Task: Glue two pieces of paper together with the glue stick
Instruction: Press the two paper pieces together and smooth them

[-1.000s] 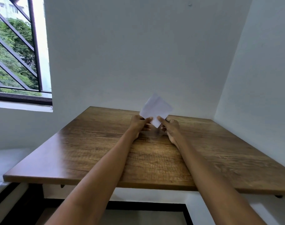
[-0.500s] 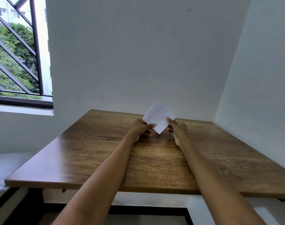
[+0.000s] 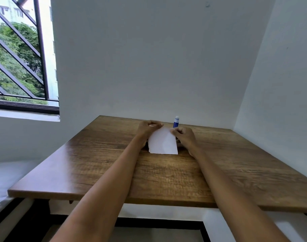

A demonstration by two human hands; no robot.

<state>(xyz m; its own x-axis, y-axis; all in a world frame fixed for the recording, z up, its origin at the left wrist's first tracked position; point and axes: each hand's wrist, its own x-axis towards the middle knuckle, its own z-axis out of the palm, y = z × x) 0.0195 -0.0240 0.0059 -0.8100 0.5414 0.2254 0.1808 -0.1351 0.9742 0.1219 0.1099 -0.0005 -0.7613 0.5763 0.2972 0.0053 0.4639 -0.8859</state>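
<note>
Paper (image 3: 163, 143) on table (image 3: 96, 163), glue stick (image 3: 175, 121) just behind.

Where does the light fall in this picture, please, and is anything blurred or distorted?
Head view: daylight enters from the window at left, leaving glare on the table; wide-angle stretch enlarges the forearms; the paper is sharp, the glue stick small but clear.

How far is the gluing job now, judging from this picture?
Done: cannot tell whether glue is on. In hand: the left hand and right hand pinch the white paper by its top, its lower edge at the table. Left: the glue stick stands untouched behind.
</note>
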